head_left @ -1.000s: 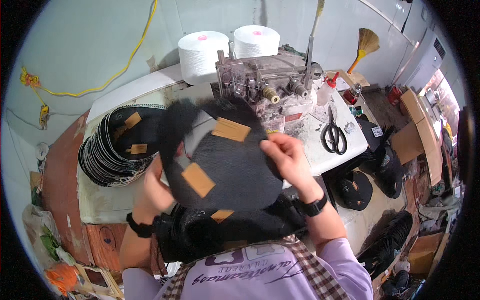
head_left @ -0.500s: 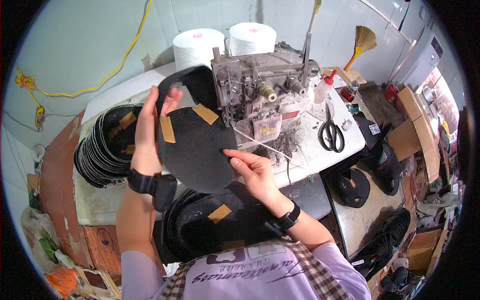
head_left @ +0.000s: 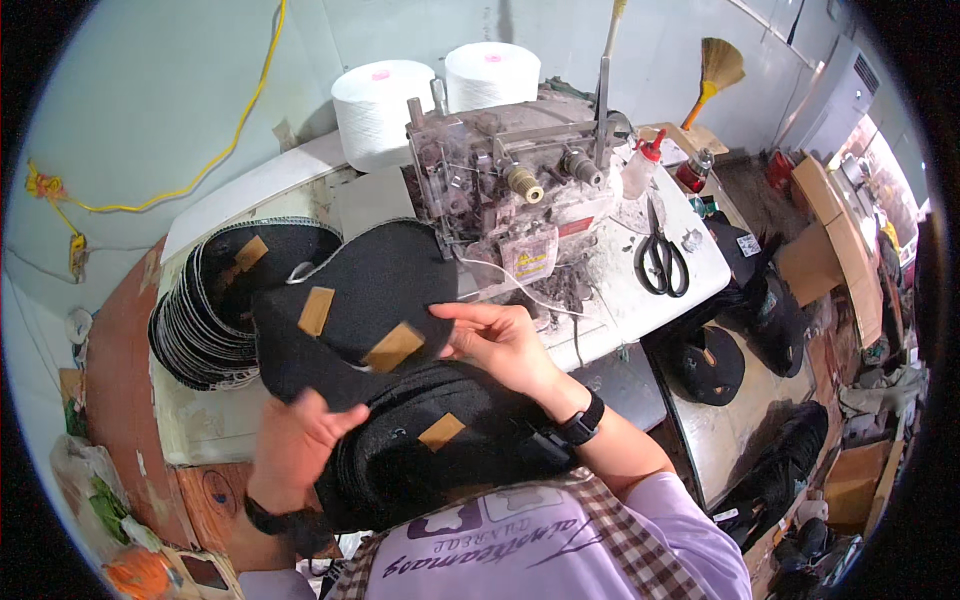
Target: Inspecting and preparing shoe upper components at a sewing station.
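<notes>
A black fabric piece with rounded edges and two tan tape patches is held up before the sewing machine. My right hand pinches its right edge between thumb and fingers. Under the lower left edge is my left hand, somewhat blurred, its thumb stretched away from the fingers; whether the fingertips touch the fabric is unclear. A pale thread loop shows at the piece's upper left. Below lies a stack of similar black pieces, partly covered by the held one. To the left leans a stack of white-edged black pieces.
Two white thread cones stand behind the machine. Black scissors and a red-capped bottle lie and stand to the right on the white table. Black caps and a cardboard box are farther right.
The black piece has been turned, bringing its tape patches from the top to the bottom. My left hand has dropped from its upper left to below it, while my right hand keeps its pinch.
</notes>
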A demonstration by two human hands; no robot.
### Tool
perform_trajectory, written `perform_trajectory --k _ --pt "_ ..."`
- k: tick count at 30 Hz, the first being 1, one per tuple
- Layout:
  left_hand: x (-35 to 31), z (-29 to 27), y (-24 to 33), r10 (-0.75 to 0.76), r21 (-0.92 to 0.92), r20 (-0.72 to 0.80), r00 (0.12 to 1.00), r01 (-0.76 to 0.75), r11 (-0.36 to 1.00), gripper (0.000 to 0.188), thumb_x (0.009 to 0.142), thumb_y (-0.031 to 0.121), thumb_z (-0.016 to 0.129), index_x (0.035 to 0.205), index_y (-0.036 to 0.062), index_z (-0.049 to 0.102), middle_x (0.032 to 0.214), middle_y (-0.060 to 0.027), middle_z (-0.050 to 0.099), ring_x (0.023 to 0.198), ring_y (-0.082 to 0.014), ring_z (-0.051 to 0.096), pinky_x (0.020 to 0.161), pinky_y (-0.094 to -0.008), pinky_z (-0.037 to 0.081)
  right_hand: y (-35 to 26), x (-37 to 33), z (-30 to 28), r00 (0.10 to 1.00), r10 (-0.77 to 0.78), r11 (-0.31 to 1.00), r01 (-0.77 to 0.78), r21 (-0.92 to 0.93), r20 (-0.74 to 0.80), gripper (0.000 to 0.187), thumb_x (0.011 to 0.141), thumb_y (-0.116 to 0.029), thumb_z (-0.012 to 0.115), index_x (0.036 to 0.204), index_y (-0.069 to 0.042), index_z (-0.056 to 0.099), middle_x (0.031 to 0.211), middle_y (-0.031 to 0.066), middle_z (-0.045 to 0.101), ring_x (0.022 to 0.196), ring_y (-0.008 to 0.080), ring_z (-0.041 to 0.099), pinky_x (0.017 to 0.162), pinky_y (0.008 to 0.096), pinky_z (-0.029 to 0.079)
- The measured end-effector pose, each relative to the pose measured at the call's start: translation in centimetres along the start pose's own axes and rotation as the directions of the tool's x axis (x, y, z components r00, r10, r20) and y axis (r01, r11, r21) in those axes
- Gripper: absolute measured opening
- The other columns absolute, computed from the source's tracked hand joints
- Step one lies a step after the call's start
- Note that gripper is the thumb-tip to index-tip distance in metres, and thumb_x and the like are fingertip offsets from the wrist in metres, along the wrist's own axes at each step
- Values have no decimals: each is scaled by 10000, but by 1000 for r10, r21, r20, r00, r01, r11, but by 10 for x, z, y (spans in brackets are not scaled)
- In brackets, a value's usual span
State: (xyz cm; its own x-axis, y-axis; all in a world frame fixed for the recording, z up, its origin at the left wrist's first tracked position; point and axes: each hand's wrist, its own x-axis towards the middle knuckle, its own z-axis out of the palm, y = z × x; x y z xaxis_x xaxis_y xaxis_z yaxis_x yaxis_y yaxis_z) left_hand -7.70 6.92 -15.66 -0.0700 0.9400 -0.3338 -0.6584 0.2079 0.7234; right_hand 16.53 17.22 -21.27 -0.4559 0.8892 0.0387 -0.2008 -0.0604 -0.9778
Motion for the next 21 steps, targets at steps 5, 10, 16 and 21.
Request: perform_trajectory --k 5,10,16,21 --pt "-3 21 -11 81 715 472 878 -435 548 225 844 -49 574 1061 -54 637 984 -112 665 851 -168 632 756 -267 499 -1 -12 -5 964 -262 895 227 -383 -42 344 852 77 491 1159 1 625 969 84 702 854 116 653 779 241 500" --pt "24 30 -2 11 779 501 865 -457 430 217 918 70 535 1011 -91 645 964 -93 676 875 -113 598 784 -239 469 -16 -25 -8 933 -360 821 317 -475 0 383 772 59 493 1111 -27 648 985 206 666 877 294 670 812 345 510" --pt "45 43 3 153 715 558 816 -566 409 210 947 105 519 1048 -61 596 964 -80 647 920 -118 581 790 -264 469 -23 -35 8 880 -463 565 387 -729 108 207 811 -22 612 1015 -17 648 782 174 655 720 332 656 636 364 528" --pt "40 59 3 87 438 449 889 -304 846 285 992 222 449 1138 -19 498 1101 -112 587 1071 -171 556 881 -358 497 -4 -30 14 879 -475 660 384 -646 38 71 813 -69 627 855 -17 605 660 177 584 588 365 594 516 411 474"
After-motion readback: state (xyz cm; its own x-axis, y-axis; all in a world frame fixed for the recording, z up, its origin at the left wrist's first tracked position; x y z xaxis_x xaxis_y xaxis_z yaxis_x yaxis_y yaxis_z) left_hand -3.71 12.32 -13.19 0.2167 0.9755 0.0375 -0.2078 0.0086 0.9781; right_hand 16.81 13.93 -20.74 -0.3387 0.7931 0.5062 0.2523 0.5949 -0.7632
